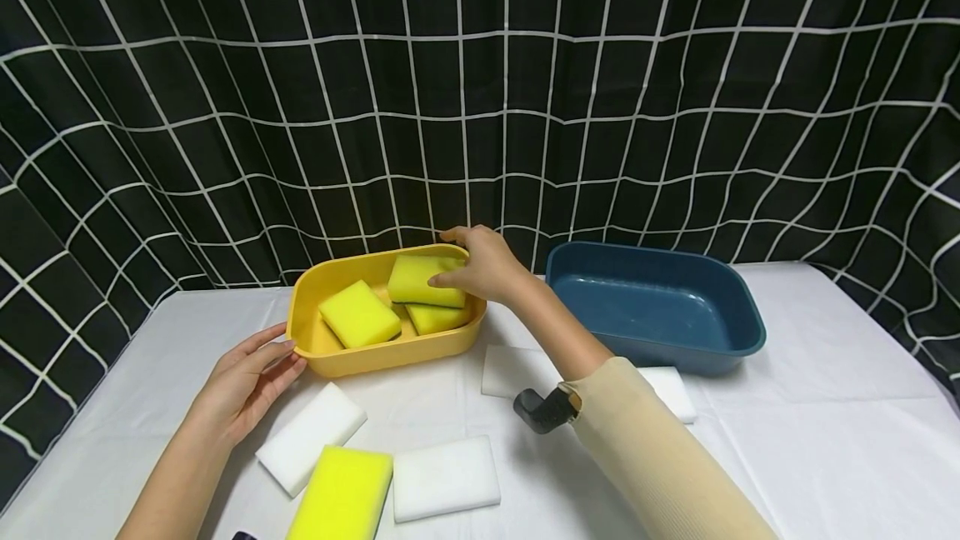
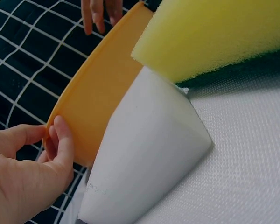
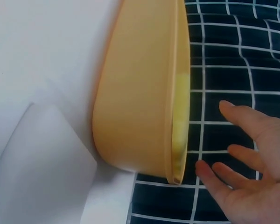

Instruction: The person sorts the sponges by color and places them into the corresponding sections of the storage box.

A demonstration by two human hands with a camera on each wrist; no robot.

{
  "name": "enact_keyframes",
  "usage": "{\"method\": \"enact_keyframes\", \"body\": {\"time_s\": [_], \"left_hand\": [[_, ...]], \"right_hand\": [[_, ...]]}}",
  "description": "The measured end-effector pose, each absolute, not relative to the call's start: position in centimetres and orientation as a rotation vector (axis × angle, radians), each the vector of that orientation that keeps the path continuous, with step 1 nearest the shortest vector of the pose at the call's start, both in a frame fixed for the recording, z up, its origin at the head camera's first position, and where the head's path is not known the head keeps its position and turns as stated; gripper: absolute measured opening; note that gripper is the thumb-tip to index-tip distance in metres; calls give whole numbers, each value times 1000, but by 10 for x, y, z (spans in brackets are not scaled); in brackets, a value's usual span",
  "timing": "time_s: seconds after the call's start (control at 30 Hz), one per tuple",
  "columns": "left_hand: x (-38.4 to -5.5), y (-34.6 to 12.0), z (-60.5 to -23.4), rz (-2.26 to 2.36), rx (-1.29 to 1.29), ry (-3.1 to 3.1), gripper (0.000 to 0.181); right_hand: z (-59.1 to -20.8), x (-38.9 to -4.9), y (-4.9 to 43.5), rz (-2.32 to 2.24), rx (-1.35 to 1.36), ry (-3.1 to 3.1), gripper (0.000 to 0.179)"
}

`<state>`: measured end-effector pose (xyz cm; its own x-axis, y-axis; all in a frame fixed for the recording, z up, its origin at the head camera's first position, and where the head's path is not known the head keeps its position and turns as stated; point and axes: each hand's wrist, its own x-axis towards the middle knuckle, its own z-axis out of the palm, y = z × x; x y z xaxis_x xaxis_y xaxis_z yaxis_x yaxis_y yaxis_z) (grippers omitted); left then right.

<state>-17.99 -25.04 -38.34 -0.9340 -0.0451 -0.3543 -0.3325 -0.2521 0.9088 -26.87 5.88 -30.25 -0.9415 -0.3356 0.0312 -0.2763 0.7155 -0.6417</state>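
Note:
A yellow plastic tub (image 1: 397, 354) stands on the white-covered table, left of centre. Inside lie three yellow sponges: one at the left (image 1: 360, 315), one (image 1: 422, 277) at the back right, tilted over another sponge (image 1: 435, 320). At the tub's left end, my left hand (image 1: 247, 377) pinches the rim between thumb and fingers; the left wrist view shows this grip too. My right hand (image 1: 487, 265) is over the tub's right end, fingers spread. In the right wrist view those fingers (image 3: 242, 116) are apart from the rim and hold nothing.
A dark blue tub (image 1: 697, 362) stands at the right. Nearer lie a yellow sponge (image 1: 341, 494) with a green scouring side and several white sponge blocks, one (image 1: 446, 479) at front centre. My right forearm crosses between the tubs. A black gridded curtain (image 1: 480, 107) hangs behind.

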Motion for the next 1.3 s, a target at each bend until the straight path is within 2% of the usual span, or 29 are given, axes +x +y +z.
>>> {"method": "enact_keyframes", "body": {"time_s": [0.33, 1.3], "left_hand": [[-179, -253, -384, 2309, -399, 1787, 66], [-179, -251, -383, 2311, -431, 1772, 66]], "right_hand": [[-304, -258, 60, -1092, -558, 2804, 67], [-314, -206, 50, -1196, -790, 2702, 61]]}}
